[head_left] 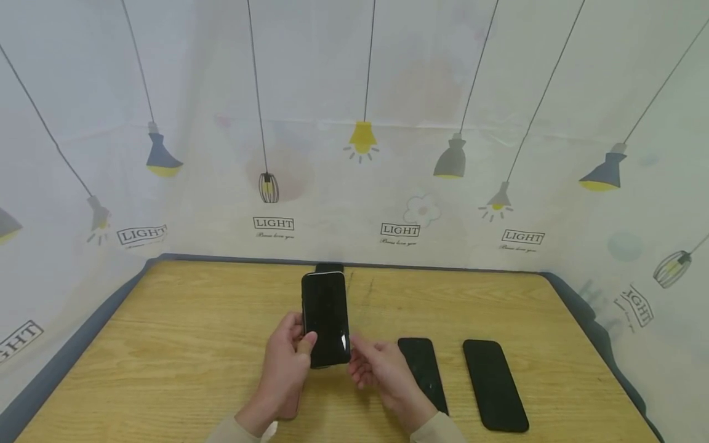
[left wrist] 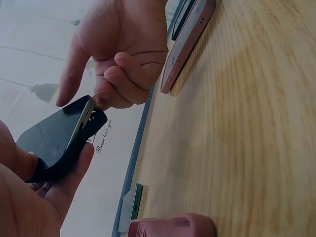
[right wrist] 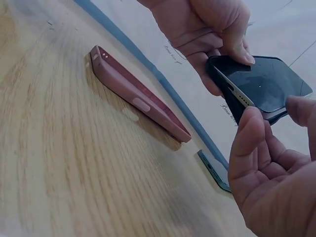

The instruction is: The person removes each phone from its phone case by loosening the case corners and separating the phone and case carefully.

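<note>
My left hand (head_left: 285,363) grips a black-screened phone (head_left: 325,317) by its left side, thumb over the front. In the left wrist view a black case (left wrist: 74,153) stands apart from the phone's bottom edge, still around part of it. My right hand (head_left: 384,372) is at the lower right corner, its thumb and a finger at the phone's edge and the other fingers curled. The right wrist view shows the gap between the phone (right wrist: 261,84) and the case, with my right fingertips (right wrist: 254,121) against that corner.
A pink case (right wrist: 133,101) lies on the wooden table (head_left: 166,351), partly beneath my left hand in the head view. Two dark phones lie at the right, one (head_left: 425,372) beside my right wrist, another (head_left: 495,384) farther right. Another dark item (head_left: 329,267) lies behind the held phone.
</note>
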{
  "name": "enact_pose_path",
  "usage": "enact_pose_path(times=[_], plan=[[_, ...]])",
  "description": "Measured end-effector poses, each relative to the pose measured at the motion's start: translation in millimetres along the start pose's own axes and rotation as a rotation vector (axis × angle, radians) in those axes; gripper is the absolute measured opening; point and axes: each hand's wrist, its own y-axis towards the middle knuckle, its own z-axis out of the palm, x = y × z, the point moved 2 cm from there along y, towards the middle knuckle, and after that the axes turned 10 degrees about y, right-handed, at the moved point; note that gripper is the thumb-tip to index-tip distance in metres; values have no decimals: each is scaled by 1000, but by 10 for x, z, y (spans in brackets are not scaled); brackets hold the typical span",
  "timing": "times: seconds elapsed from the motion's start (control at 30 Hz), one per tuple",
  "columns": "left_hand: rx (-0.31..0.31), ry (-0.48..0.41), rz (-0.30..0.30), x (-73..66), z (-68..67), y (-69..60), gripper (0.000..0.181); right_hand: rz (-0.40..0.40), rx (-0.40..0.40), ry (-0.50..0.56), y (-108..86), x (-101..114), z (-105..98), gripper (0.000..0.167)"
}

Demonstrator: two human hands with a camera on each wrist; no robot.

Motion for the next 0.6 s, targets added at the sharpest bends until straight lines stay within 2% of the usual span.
enact_pose_path(times=[0.13, 0.33, 0.47, 0.6], plan=[[2, 15, -9, 24, -17, 18, 19, -33, 15, -113, -7, 31, 36, 42], [19, 18, -19, 48, -31, 37, 19, -96, 50, -254, -19, 102, 66, 35], [35, 16, -27, 59, -16, 44, 19, -165, 95, -329, -30, 145, 76, 39], [50, -22, -78, 70, 19, 40, 20, -237, 140, -410, -44, 177, 75, 42]])
